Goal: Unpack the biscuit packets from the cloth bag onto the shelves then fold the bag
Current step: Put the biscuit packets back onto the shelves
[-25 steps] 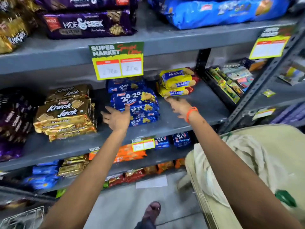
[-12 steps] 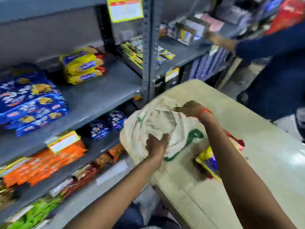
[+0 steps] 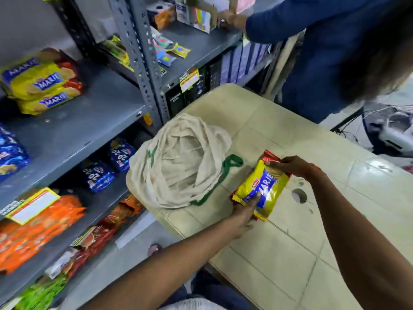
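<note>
Holding one Marie packet (image 3: 262, 187) over the table (image 3: 290, 253), both hands closed on it.
Left hand (image 3: 242, 214) grips lower end, right hand (image 3: 288, 166) pinches top; yellow/blue wrapper, red ends, intact. Cloth bag (image 3: 178, 166) slumped beside it, appears empty. Next: carry pkt to Marie stack (image 3: 42, 83) on shelf (image 3: 89, 126), then fold bag.

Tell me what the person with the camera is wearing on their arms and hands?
Both forearms are bare, with no sleeves and no gloves. The right hand has a thin orange-red band at its wrist. The left hand wears nothing that shows.
</note>
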`<state>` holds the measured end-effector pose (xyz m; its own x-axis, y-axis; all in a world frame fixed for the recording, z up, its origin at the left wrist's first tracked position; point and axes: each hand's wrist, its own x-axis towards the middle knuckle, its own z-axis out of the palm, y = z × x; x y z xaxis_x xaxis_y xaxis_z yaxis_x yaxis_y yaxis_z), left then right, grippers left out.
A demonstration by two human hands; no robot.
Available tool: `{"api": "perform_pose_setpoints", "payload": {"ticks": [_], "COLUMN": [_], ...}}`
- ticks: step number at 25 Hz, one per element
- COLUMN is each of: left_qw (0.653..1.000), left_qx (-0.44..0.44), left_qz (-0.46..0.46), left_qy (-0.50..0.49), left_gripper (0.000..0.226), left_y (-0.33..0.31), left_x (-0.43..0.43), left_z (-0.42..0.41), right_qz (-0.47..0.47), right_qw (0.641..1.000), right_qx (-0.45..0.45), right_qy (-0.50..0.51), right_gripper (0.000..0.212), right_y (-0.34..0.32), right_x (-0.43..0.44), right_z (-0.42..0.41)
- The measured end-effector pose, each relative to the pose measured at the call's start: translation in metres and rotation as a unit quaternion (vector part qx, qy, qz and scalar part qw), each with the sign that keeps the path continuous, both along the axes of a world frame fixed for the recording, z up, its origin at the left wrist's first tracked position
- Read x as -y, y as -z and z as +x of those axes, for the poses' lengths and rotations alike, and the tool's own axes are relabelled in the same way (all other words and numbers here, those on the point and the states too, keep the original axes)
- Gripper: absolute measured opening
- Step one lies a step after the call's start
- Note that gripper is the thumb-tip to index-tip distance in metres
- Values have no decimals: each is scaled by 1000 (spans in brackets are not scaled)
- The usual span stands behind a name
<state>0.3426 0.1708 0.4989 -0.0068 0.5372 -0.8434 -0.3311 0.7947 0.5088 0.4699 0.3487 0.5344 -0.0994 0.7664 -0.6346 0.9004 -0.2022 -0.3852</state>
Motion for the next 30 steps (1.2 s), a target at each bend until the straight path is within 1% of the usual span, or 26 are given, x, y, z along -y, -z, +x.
{"api": "perform_pose_setpoints", "payload": {"ticks": [1, 2, 5, 8, 11, 12, 13, 15, 16, 17, 18, 21, 23, 24, 26, 29, 30], "left_qw": [1000, 1000, 998, 997, 998, 998, 998, 999, 998, 997, 997, 995, 993, 991, 987, 978, 975], "left_qx": [2, -3, 19, 37, 27, 28, 25, 5, -6, -15, -15, -22, -35, -45, -67, -91, -93], "left_qz": [6, 10, 32, 37, 30, 32, 37, 51, 63, 71, 78, 93, 103, 104, 108, 114, 118], "left_qy": [-14, -24, -50, -64, -54, -46, -34, -13, -8, -5, 1, -14, -46, -66, -102, -148, -165], "left_gripper": [126, 122, 102, 97, 66, 65, 75, 101, 106, 104, 97, 58, 40, 36, 33, 43, 42], "left_y": [1, 6, -1, -21, -27, -26, -30, -34, -36, -42, -52, -75, -91, -97, -107, -114, -117], "left_x": [-1, -1, 0, 3, 6, 6, 5, 3, 2, 1, 0, -1, 5, 9, 21, 39, 45], "left_z": [0, 0, -8, -26, -47, -54, -60, -74, -82, -90, -101, -145, -181, -201, -243, -302, -318], "right_qz": [-11, -24, -74, -123, -168, -172, -180, -189, -197, -202, -205, -197, -183, -179, -162, -131, -123], "right_qw": [1000, 999, 994, 988, 975, 972, 968, 962, 960, 958, 955, 949, 949, 951, 955, 956, 954], "right_qx": [-14, -22, -66, -74, -96, -107, -126, -150, -162, -175, -192, -237, -254, -253, -245, -258, -268], "right_qy": [3, 2, 36, 66, 107, 115, 124, 123, 117, 107, 97, 67, 35, 9, -26, -56, -54], "right_gripper": [62, 66, 93, 98, 104, 102, 100, 98, 97, 96, 94, 91, 78, 72, 71, 65, 65], "right_y": [1, -2, 3, 8, 17, 17, 14, -1, -11, -21, -33, -61, -75, -80, -88, -99, -102], "right_x": [-1, -1, -5, 3, 20, 24, 26, 25, 24, 22, 20, 14, 10, 10, 8, 16, 20], "right_z": [-1, -4, 2, 8, 8, 7, 5, -2, -7, -10, -17, -57, -100, -125, -180, -262, -285]}}
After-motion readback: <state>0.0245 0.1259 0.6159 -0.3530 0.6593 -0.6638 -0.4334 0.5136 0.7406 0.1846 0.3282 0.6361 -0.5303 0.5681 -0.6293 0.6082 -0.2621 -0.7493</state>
